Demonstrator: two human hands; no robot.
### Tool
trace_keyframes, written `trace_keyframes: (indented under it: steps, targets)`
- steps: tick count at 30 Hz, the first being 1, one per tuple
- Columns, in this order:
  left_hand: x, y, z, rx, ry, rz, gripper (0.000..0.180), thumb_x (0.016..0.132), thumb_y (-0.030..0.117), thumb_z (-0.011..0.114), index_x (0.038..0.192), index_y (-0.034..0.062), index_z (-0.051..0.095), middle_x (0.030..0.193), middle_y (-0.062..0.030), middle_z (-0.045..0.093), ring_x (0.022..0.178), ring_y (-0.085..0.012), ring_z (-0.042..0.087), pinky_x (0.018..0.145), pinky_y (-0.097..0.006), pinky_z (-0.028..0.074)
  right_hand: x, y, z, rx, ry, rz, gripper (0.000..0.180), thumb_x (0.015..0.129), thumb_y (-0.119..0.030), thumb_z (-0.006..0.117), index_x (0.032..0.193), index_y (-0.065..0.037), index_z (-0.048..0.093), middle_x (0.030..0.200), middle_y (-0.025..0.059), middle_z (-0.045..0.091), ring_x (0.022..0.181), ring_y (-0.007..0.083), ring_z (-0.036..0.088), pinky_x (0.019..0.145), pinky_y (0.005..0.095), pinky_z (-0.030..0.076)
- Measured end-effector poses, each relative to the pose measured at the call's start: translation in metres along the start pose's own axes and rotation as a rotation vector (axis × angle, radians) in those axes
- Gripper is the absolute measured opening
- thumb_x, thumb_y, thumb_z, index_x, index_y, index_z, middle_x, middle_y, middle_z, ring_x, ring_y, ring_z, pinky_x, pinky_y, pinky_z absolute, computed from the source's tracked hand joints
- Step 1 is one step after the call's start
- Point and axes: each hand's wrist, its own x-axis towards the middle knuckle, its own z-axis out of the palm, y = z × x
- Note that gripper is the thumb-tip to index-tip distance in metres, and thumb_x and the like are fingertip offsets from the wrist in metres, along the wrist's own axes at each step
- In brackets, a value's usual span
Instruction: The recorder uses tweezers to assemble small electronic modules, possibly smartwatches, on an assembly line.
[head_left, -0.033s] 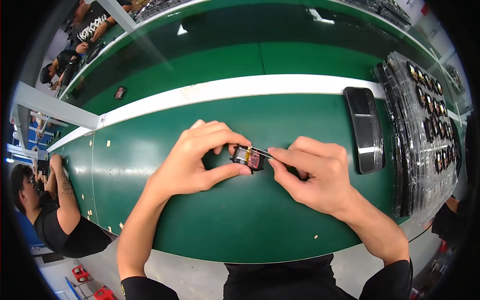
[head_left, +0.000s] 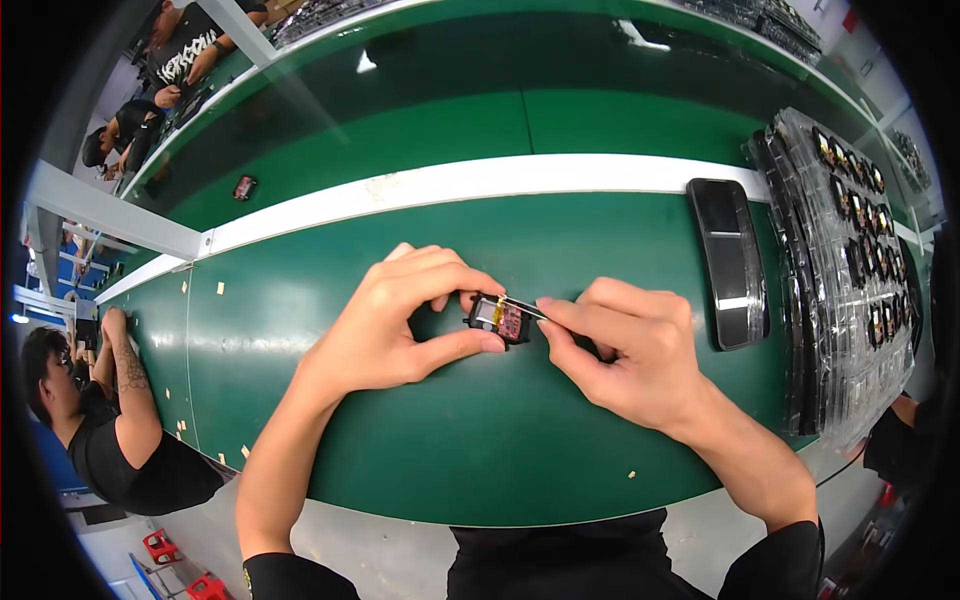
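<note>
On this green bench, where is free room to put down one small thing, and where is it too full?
Bare green mat lies left of the left hand, up to the white strip. More lies near the front edge, under both forearms. It is crowded on the right: beside the right hand sits a dark flat device, then stacked clear trays of small parts.

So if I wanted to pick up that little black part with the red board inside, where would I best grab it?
Probably by its two outer black edges, coming in from the left side, as the left hand does with the small black part: thumb below, fingers above. Its open face shows the red board, and the right hand works there with tweezers, so that side is best left free.
</note>
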Motion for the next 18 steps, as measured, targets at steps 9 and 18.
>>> trace_keyframes:
  steps: [9, 18]
  targets:
    - [-0.002, -0.002, -0.005, -0.018, -0.019, -0.008, 0.049, 0.072, 0.023, 0.101, 0.116, 0.009, 0.084, 0.095, -0.0018, 0.074, 0.079, -0.0186, 0.055, 0.083, -0.034, 0.042, 0.006, -0.004, -0.001, 0.009, -0.016, -0.035, 0.018, 0.087, 0.004, 0.082, 0.104, 0.001, 0.083, 0.076, 0.0074, 0.064, 0.056, 0.0206, 0.061, 0.049, 0.0356, 0.047]
    - [-0.001, -0.005, -0.013, -0.07, -0.107, -0.041, 0.051, 0.074, 0.025, 0.1, 0.12, 0.0098, 0.085, 0.102, -0.002, 0.075, 0.085, -0.0193, 0.057, 0.083, -0.034, 0.043, 0.008, 0.004, -0.007, 0.196, -0.097, 0.153, 0.012, 0.09, 0.001, 0.08, 0.101, 0.001, 0.084, 0.072, 0.01, 0.072, 0.053, 0.0167, 0.061, 0.048, 0.0316, 0.042]
